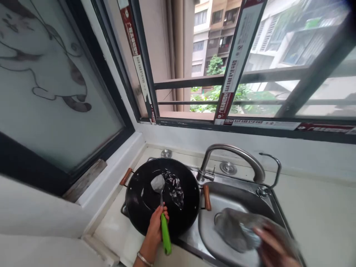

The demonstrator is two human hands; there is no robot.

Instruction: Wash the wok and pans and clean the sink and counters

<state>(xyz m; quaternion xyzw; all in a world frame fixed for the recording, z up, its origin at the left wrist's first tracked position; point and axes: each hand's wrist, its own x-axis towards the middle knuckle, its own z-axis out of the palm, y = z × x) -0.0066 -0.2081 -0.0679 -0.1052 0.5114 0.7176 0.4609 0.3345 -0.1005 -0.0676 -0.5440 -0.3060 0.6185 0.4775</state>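
Note:
My left hand [158, 224] is closed round the metal shaft of a wok spatula [166, 235], just above its green handle. The spatula's blade [157, 183] is over the inside of a large black wok [139, 215] with two wooden side handles. A little water [175, 189] glistens in the wok's bottom. To the right, over the steel sink, my right hand [274, 241] grips a grey cloth [235, 230]; hand and cloth are smeared by motion.
The wok sits at the left of the steel sink [214, 198]. A curved faucet [233, 148] and a thinner bent tap [275, 167] rise behind the basin. Two metal drain strainers [228, 168] lie along the back ledge. A window [208, 118] and a frosted panel [55, 122] border the counter.

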